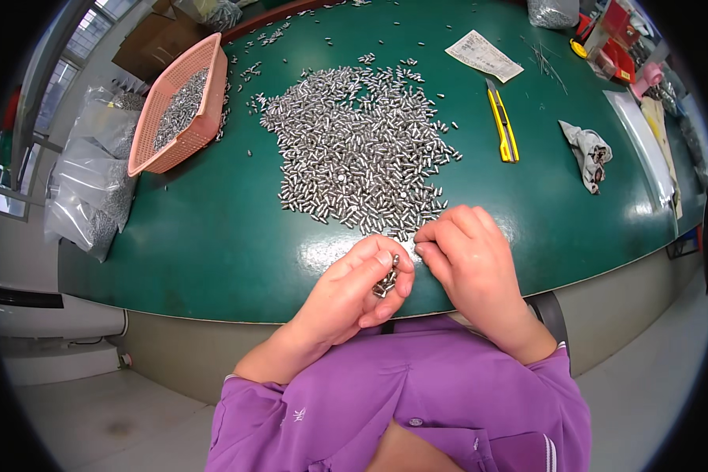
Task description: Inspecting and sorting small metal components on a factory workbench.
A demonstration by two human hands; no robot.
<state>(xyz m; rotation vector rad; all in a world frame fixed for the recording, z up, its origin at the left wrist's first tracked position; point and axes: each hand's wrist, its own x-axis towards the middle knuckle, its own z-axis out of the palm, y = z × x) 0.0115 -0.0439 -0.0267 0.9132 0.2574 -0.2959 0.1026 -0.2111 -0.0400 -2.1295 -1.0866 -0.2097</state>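
Purple cloth shirt with white-striped sleeve edges (338,409) fills the foreground, and out of it both forearms run up toward twelve o'clock, so let's look at the work! It seems to be hand-gathering or checking, a few at a time: short, shiny silver metal pieces (385,284) sit in the cupped left hand (346,287), while their fellows make up a broad, loose silver heap of metal pieces (354,141) just beyond, at twelve to eleven o'clock on the smooth dark-green tabletop (212,236). What does the next move call for? By my reading, a fine thumb-and-finger pinch at the heap's near edge, with the cupped hand kept steady so nothing spills.

Now the pose! That left hand points toward one o'clock, fingers curled into a half-closed cup around its small cluster, thumb laid across the top. Over at one o'clock from it, the right hand (472,248) shows its back, wrist bent, fingers aimed at ten o'clock, thumb and forefinger drawn close together beside the heap's lower right corner. Is anything pinched between those tips? Cannot tell from here! Up at ten o'clock, the pink plastic lattice basket (204,126) holds more silvery pieces.
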